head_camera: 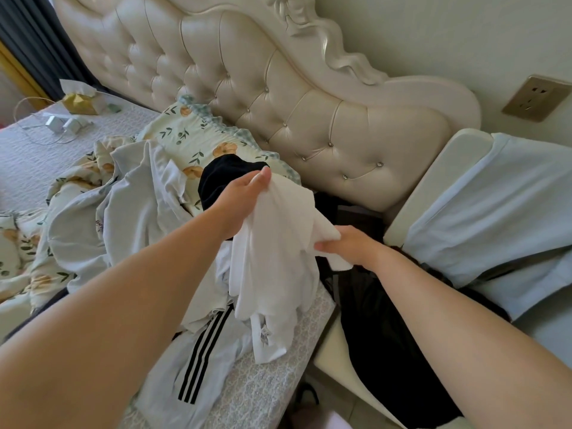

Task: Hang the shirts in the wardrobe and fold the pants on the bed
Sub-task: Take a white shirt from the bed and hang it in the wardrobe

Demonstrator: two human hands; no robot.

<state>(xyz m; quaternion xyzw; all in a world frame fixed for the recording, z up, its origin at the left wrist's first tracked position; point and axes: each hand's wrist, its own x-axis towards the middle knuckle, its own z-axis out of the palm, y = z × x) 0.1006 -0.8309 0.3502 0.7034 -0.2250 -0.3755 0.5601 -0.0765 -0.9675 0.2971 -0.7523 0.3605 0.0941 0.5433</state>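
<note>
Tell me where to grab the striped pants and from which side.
Take the striped pants at the lower end nearest you, beside the black stripes, coming from above on the bed's near edge. That end lies flat and bare; the upper end is buried under the white shirt held by the left hand and right hand.

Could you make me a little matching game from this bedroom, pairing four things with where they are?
Things:
1. white garment
2. striped garment
3. floral pillow
4. wall socket

Places:
A. against the headboard
B. on the wall, far right
C. held up by left hand and right hand
D. lying at the bed's near edge

Pairs: 1-C, 2-D, 3-A, 4-B
</note>
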